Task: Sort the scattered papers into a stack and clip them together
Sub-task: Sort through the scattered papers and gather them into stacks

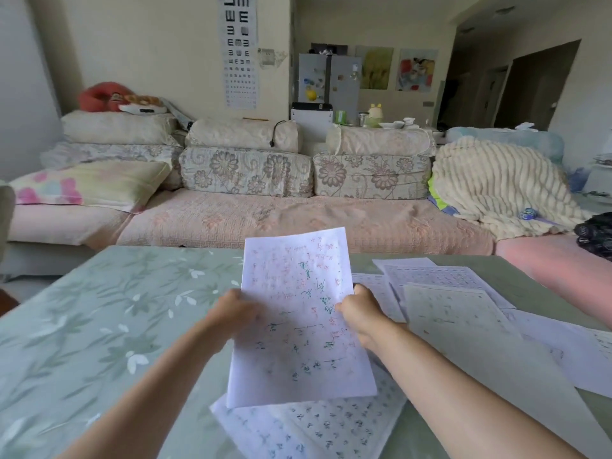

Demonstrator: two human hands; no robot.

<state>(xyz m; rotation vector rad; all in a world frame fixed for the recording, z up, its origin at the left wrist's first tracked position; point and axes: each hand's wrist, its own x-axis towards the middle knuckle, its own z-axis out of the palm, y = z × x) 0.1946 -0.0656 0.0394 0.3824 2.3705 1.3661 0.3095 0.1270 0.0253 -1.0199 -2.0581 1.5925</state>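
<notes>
— Tablecloth [99, 326], pale green, glossy, leaf-printed; quilted pink sofa [298, 223] behind. Hands?
— Left hand [231, 311] grips the raised sheet [298, 342] by its left edge, right hand [359, 309] pinches its right edge. White paper, red and green scrawl, held above the table; loose papers [447, 306] lie flat to its right.
</notes>
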